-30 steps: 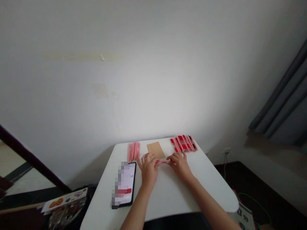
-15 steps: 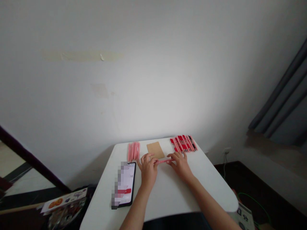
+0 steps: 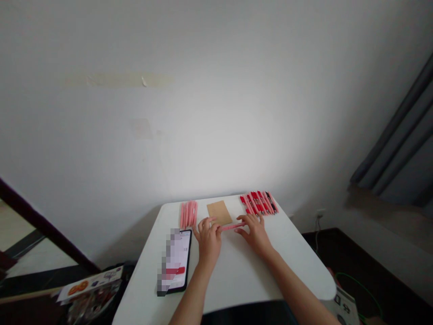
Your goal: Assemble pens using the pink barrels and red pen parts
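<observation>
A slim pink pen (image 3: pixel 232 226) lies crosswise between my two hands, low over the white table (image 3: pixel 241 268). My left hand (image 3: pixel 208 239) pinches its left end with thumb and forefinger, the other fingers spread. Around the pen's right end, my right hand (image 3: pixel 255 234) has its thumb and forefinger apart; whether a fingertip touches the pen is hard to see. Just beyond the pen is a brown paper square (image 3: pixel 219 212), partly behind my left fingers.
Several pink pens (image 3: pixel 188 214) lie side by side at the back left. Pink pens with red or black parts (image 3: pixel 259 203) form a row at the back right. A phone (image 3: pixel 177 262) lies left of my left forearm. The wall (image 3: pixel 216 135) rises behind the table.
My right thumb and forefinger have parted slightly at the pen's right end. My left hand has barely shifted; the pen stays in nearly the same place.
</observation>
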Demonstrator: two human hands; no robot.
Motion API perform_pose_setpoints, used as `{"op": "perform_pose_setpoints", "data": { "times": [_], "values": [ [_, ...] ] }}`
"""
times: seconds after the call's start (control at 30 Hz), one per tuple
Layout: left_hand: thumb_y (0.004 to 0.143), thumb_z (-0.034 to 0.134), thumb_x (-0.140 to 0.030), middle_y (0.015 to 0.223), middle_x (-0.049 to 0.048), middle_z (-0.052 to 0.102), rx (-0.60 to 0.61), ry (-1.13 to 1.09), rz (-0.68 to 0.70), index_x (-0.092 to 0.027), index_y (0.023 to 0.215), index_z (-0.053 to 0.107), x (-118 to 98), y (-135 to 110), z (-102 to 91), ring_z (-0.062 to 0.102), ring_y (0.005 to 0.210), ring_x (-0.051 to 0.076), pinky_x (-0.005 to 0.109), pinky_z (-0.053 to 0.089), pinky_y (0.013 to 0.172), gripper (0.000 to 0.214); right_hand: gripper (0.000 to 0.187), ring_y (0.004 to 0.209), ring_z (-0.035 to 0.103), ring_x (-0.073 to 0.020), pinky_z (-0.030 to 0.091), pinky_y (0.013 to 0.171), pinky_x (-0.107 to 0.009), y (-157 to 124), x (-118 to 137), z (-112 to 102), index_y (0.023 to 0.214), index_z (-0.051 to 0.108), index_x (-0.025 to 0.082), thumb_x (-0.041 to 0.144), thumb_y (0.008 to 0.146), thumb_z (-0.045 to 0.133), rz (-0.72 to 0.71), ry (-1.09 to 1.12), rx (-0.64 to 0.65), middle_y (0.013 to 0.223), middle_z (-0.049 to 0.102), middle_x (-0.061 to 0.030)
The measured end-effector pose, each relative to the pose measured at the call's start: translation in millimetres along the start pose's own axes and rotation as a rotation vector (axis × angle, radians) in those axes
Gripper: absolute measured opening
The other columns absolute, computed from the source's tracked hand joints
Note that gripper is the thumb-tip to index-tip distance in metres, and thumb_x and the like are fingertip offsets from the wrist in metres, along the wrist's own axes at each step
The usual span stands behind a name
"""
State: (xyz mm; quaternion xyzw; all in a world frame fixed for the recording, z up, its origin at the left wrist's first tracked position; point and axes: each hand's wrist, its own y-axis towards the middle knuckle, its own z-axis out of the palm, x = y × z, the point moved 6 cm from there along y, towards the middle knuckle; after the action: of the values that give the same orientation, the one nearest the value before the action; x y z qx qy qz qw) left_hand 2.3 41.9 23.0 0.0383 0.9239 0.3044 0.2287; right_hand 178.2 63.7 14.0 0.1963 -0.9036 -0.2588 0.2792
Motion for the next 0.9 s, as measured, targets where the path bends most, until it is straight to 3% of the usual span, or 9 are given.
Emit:
{"op": "perform_pose_setpoints", "data": {
  "times": [0.13,0.3,0.5,0.63,0.77,0.9],
  "values": [
    [0.085,0.053,-0.029,0.115,0.0048,0.063,0.023,-0.01,0.0,-0.023,0.081,0.068,0.1,0.3,1.6,0.048,0.115,0.026,0.056,0.026,0.103,0.017,0.013,0.096,0.057,-0.0198,0.019,0.105,-0.051,0.4,0.7,-1.5,0.091,0.061,0.027,0.038,0.09,0.055,-0.005,-0.004,-0.017,0.09,0.065,-0.0007],
    [0.083,0.055,-0.027,0.116,0.0041,0.063,0.01,-0.044,0.034,-0.023,0.079,0.067,-1.7,0.5,0.2,0.047,0.117,0.026,0.053,0.028,0.103,0.013,0.02,0.091,0.056,-0.0196,0.02,0.103,-0.051,0.2,-0.9,-1.2,0.083,0.063,0.026,0.04,0.091,0.051,0.016,-0.039,0.004,0.083,0.064,0.0],
    [0.085,0.053,-0.031,0.115,0.006,0.063,-0.004,-0.006,0.035,-0.023,0.082,0.067,-1.0,0.2,0.1,0.048,0.115,0.025,0.054,0.028,0.102,0.017,0.017,0.093,0.057,-0.0197,0.017,0.106,-0.051,0.3,1.9,-3.7,0.091,0.063,0.027,0.041,0.09,0.054,0.002,0.009,-0.006,0.086,0.066,-0.0005],
    [0.083,0.056,-0.032,0.117,0.006,0.062,0.023,0.035,0.007,-0.026,0.087,0.069,-1.2,-1.6,2.4,0.047,0.115,0.026,0.058,0.026,0.103,0.015,0.016,0.092,0.057,-0.0198,0.017,0.106,-0.051,0.9,3.4,-3.8,0.086,0.063,0.026,0.038,0.091,0.053,-0.023,0.023,-0.014,0.085,0.066,-0.0007],
    [0.082,0.058,-0.029,0.119,0.0046,0.061,0.063,0.029,-0.011,-0.027,0.079,0.071,-2.5,-1.3,2.1,0.044,0.118,0.029,0.063,0.022,0.103,0.014,0.015,0.092,0.056,-0.0194,0.019,0.105,-0.05,1.1,1.3,-4.0,0.085,0.063,0.026,0.036,0.091,0.053,-0.007,0.022,-0.025,0.084,0.065,-0.0002],
    [0.08,0.061,-0.031,0.12,0.0054,0.06,0.038,-0.013,0.003,-0.027,0.077,0.073,-4.4,1.7,-4.1,0.045,0.117,0.028,0.059,0.025,0.104,0.013,0.018,0.093,0.055,-0.0199,0.02,0.104,-0.051,0.5,-1.0,-3.4,0.083,0.063,0.025,0.037,0.091,0.052,0.032,-0.001,0.004,0.084,0.064,-0.0006]
  ]
}}
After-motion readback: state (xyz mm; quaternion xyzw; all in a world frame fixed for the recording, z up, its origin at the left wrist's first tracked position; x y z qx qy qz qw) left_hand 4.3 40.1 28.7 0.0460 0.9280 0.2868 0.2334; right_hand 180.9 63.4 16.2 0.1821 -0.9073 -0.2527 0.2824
